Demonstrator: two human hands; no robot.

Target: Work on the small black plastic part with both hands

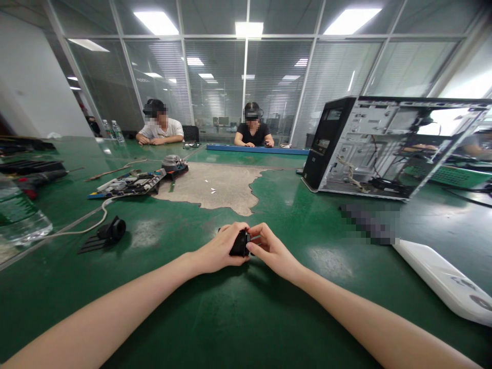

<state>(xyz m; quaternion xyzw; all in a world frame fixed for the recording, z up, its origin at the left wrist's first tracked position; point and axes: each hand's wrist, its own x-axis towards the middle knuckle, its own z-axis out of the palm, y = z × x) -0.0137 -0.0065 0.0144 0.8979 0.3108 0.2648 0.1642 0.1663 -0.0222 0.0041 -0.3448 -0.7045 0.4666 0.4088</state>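
Between my two hands, just above the green tabletop, is a small black plastic part [239, 244] of a kind I cannot make out. My left hand [219, 248] is wrapped round it from the left, thumb below and fingers over the top. The fingers of my right hand [271, 251] pinch the right side of the same part. Its far side is hidden behind my fingers. Off to the left lies another black plastic piece [109, 233] with a round end and flat slats.
A circuit board [132, 183] and a pale cable [103, 207] lie left. An open computer case [357, 148] stands right, with a white power bank-like slab [442, 277] nearer me. A clear bottle [23, 215] is far left. Two people [163, 128] sit across the table.
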